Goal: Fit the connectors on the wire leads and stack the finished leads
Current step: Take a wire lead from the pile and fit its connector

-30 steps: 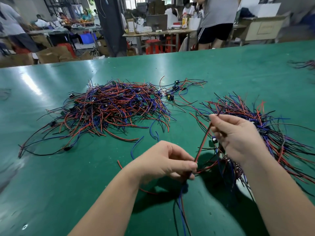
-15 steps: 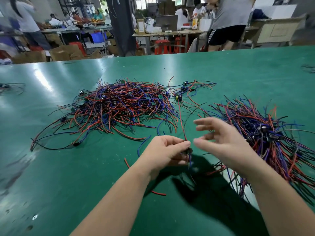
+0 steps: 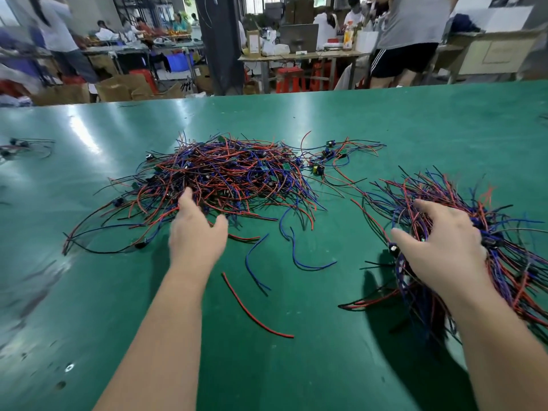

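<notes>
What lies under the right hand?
The right hand lies over the right wire pile: red, blue and black leads. What its palm touches is covered, so a grip cannot be confirmed.

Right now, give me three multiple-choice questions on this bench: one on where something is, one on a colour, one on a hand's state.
1. The right hand rests on: A a stool; B the right pile of leads; C a cardboard box.
2. The loose wire nearest the person is: A yellow; B white; C red.
3. The left hand is: A open, reaching to the left pile; B a clenched fist; C gripping a tool.
Answers: B, its fingers spread over the tangle; C, red against the green table; A, thumb out, fingers straight.
</notes>
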Action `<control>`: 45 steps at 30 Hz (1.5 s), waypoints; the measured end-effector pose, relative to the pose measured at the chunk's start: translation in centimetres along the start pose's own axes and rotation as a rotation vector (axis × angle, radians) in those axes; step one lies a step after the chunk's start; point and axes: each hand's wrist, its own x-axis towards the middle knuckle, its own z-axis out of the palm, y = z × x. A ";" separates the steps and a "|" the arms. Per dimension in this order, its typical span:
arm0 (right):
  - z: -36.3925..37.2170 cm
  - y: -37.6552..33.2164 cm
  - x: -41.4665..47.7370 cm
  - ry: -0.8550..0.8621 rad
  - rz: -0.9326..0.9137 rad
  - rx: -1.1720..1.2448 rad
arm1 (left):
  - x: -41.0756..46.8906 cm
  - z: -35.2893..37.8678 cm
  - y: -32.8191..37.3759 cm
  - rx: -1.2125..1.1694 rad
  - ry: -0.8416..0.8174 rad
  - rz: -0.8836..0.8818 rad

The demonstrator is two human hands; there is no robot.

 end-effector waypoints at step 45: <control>1.4 -1.1 -1.1 -0.196 -0.103 0.648 | 0.3 -2.4 1.0 -1.880 -0.556 -0.312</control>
